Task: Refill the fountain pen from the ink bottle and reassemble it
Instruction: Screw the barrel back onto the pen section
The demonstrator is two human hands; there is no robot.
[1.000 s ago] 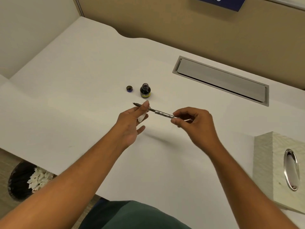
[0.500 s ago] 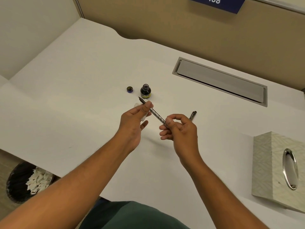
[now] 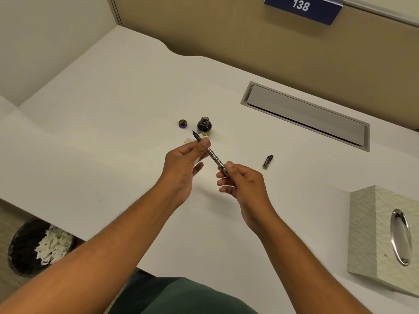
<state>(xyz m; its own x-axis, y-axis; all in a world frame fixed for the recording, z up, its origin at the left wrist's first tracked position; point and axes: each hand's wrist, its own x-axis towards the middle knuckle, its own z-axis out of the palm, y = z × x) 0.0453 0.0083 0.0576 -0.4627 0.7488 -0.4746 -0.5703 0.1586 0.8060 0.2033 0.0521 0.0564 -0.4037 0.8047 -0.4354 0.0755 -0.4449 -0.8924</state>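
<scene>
Centrally, pen [image 3: 212, 154] between both hands' grips, well inside desk [image 3: 113, 109] edges.

We seem to be at an office or study cubicle. A white bench [image 3: 95, 114] with a curved back edge sits between plain partition walls: a tan panel [image 3: 226, 30] behind and a pale one at the side. On the tan panel we see a dark blue number plate [image 3: 302, 9] reading 138, as numbered workstations carry. A grey hinged cable flap [image 3: 305, 114] is set flush into the bench near the back. A patterned tissue box [image 3: 371, 230] stands at the right, and below the bench's left edge a black wastebasket [image 3: 27, 243] holds crumpled white paper.
</scene>
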